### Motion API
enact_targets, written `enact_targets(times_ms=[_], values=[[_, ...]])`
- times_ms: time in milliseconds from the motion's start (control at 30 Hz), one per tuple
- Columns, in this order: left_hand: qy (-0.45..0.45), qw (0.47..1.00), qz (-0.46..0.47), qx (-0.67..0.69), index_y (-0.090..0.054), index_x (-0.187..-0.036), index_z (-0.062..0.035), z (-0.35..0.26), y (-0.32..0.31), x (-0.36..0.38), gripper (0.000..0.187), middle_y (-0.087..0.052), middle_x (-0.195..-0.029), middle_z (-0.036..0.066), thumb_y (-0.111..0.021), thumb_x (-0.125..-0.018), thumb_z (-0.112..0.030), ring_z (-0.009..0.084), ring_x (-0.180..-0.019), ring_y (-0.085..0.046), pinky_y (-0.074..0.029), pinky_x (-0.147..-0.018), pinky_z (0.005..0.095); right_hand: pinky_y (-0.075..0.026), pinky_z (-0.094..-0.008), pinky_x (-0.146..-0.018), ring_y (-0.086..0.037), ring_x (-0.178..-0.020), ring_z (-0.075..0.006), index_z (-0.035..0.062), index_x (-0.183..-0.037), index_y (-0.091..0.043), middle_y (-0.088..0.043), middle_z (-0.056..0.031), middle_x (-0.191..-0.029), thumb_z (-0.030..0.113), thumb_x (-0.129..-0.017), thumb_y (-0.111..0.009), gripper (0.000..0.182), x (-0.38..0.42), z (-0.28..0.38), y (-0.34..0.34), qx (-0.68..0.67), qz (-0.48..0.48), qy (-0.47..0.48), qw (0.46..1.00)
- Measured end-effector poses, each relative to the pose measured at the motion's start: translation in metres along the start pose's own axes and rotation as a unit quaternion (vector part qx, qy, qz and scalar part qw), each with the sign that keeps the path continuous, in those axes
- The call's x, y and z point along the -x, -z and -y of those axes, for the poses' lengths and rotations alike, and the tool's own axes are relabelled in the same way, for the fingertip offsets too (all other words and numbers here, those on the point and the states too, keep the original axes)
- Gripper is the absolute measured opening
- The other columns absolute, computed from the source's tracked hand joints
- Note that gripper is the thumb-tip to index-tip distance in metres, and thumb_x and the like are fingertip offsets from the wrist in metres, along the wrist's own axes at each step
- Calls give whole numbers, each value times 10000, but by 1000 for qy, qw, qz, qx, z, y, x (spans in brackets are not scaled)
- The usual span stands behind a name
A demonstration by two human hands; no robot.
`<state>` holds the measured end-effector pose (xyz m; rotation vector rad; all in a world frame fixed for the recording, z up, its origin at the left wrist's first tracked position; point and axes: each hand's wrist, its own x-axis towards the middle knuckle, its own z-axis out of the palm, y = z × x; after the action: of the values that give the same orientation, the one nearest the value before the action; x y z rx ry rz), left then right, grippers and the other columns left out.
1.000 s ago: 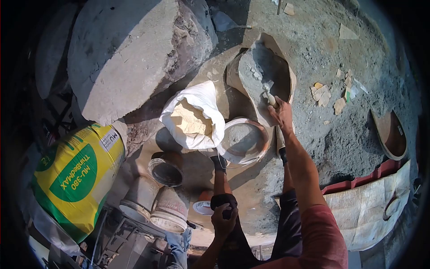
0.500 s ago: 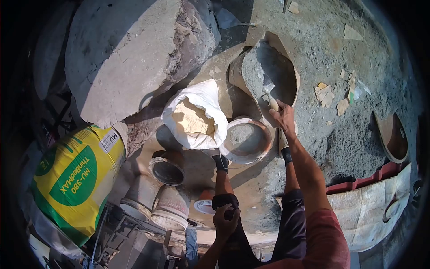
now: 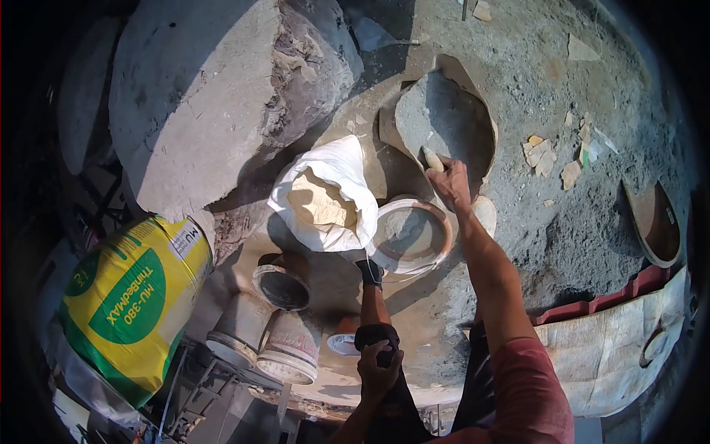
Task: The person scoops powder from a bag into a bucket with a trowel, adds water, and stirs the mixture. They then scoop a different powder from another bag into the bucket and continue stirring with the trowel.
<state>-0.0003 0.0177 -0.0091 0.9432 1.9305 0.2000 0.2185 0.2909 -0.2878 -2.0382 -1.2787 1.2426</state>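
My right hand point(image 3: 451, 183) is closed around the pale handle of a trowel point(image 3: 432, 158). Its blade is hard to make out against the grey powdery mix point(image 3: 433, 118) inside a cut-open tub point(image 3: 484, 126). My left hand point(image 3: 379, 370) rests on my bent knee, thumb and fingers apart over the dark cloth, holding nothing. Just below the tub stands a round bucket point(image 3: 446, 233) with grey mix in it. To its left, a white sack point(image 3: 344, 163) gapes, showing cream-coloured powder point(image 3: 318, 200).
A yellow and green bag point(image 3: 140, 303) lies at the left, below a big concrete block point(image 3: 200, 111). Several buckets, including a dark-mouthed one point(image 3: 283, 287), stand near my left leg. Grey sand point(image 3: 569, 237) and a curved scoop-like piece point(image 3: 658, 229) lie at the right.
My right hand has shifted slightly left, and the trowel's handle now points up and left; its blade, visible before, is no longer clear. My left hand stays on the knee.
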Motion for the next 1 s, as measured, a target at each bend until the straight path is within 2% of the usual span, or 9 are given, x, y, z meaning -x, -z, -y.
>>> enact_targets(times_ms=[167,233,267,333,400,767,833,900,1000], values=[[7,1000,6,-2,-644,-996,-68,1,-1,1,387,-676,-880,122,-801,-692,-248,315,-853,-657,-428,-964,489,-474,-291,-625,-582,-659,-106,-30,-1021,-682,-674,-61,-750,155,-679,-697,389,-1,-16,3,-135,94,-131,978],[9,1000,6,-1,-644,-996,-67,2,0,1,387,-675,-882,122,-801,-693,-251,318,-855,-656,-428,-965,490,-452,-274,-593,-542,-631,-83,-28,-1006,-688,-643,-31,-722,151,-680,-697,372,2,-21,2,-138,80,-124,979],[-12,1000,0,-11,-639,-994,-54,1,-1,-1,353,-672,-856,119,-779,-711,-212,292,-821,-655,-465,-848,425,-430,-256,-562,-503,-602,-59,-27,-991,-694,-612,-1,-693,147,-682,-697,355,2,-23,3,-140,65,-116,981],[-31,999,-4,-18,-634,-991,-41,0,-1,3,319,-669,-830,116,-757,-728,-173,266,-787,-654,-503,-730,361,-427,-244,-564,-502,-610,-55,-22,-987,-697,-606,7,-697,143,-686,-694,343,7,-29,12,-152,82,-133,976],[21,1000,5,6,-642,-992,-62,4,-1,3,396,-674,-907,132,-799,-698,-275,330,-872,-651,-430,-964,491,-424,-232,-566,-500,-617,-51,-17,-983,-699,-601,15,-700,139,-690,-691,332,7,-31,21,-163,98,-146,971],[-37,999,-18,6,-638,-983,-48,-1,14,-2,430,-659,-895,126,-811,-678,-298,314,-879,-630,-413,-973,481,-480,-253,-703,-590,-783,-100,-14,-1098,-661,-672,-44,-881,168,-727,-673,413,39,-10,92,-151,67,-53,985],[-44,999,-25,14,-640,-979,-46,-9,24,-8,433,-646,-859,116,-812,-677,-305,305,-853,-625,-422,-956,475,-471,-249,-640,-578,-718,-92,-13,-1100,-660,-665,-31,-835,170,-717,-673,424,55,-7,102,-88,101,-116,984],[-83,996,-25,4,-645,-962,-40,-16,38,-14,422,-639,-842,115,-810,-682,-309,301,-844,-624,-434,-924,473,-425,-243,-538,-524,-603,-73,-19,-1028,-677,-625,-1,-731,171,-709,-674,371,80,0,102,-133,57,-33,989],[-96,995,-10,-12,-647,-943,-22,-27,63,-25,427,-645,-860,136,-807,-686,-324,314,-845,-626,-454,-860,454,-430,-262,-567,-511,-617,-77,-25,-892,-682,-582,10,-688,180,-713,-680,272,123,20,111,-118,81,-133,981]])
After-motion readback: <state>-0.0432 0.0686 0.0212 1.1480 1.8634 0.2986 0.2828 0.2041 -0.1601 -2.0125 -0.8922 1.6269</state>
